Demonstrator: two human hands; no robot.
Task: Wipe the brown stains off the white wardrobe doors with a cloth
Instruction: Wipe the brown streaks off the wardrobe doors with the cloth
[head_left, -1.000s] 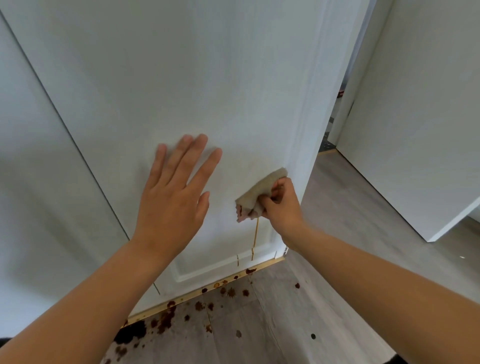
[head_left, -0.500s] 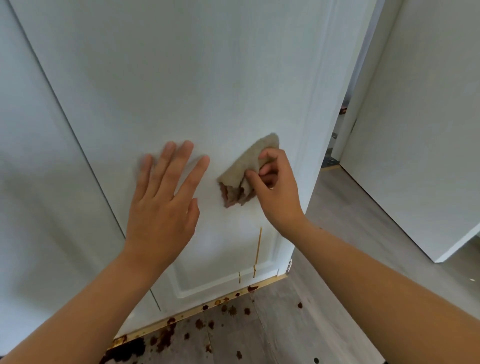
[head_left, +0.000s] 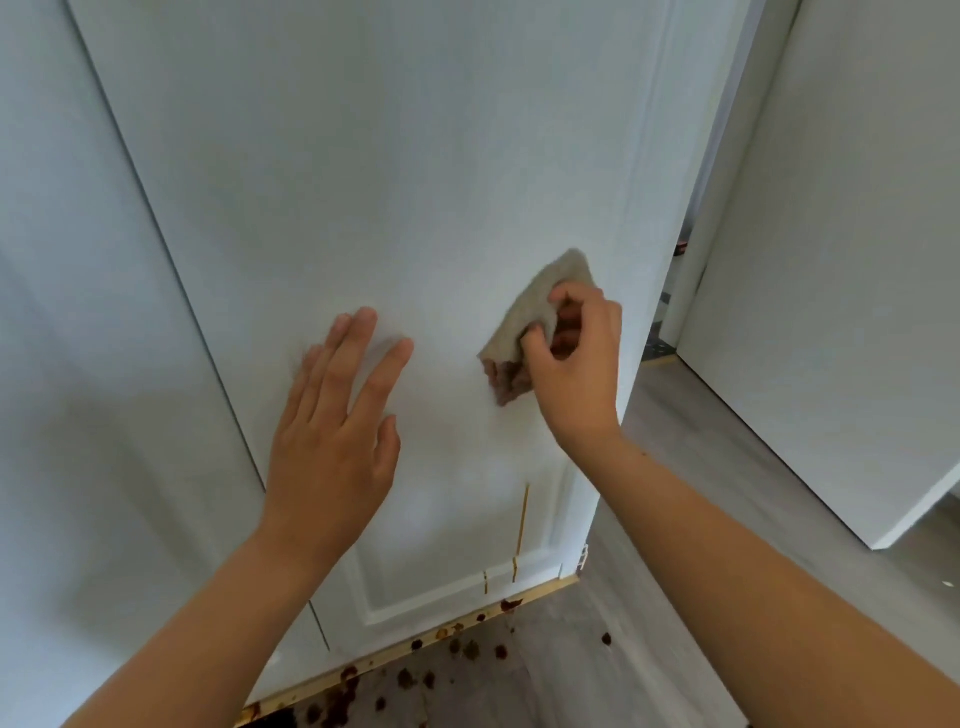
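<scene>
A white panelled wardrobe door (head_left: 415, 182) fills the view. My right hand (head_left: 576, 374) grips a beige cloth (head_left: 530, 317), brown-stained at its lower end, and holds it against the door near the right edge. My left hand (head_left: 337, 436) lies flat on the door to the left of the cloth, fingers straight. Below the cloth a thin brown drip streak (head_left: 522, 519) runs down the panel, with two short drips (head_left: 488, 582) on the bottom rail.
A second white door (head_left: 78, 364) stands at the left. Brown splatters (head_left: 457, 649) dot the grey floor along the wooden base strip (head_left: 540, 592). Another white panel (head_left: 831, 260) stands at the right, across a narrow gap.
My right hand has carried the cloth up the door, away from the drip streak. My left hand has stayed flat on the door.
</scene>
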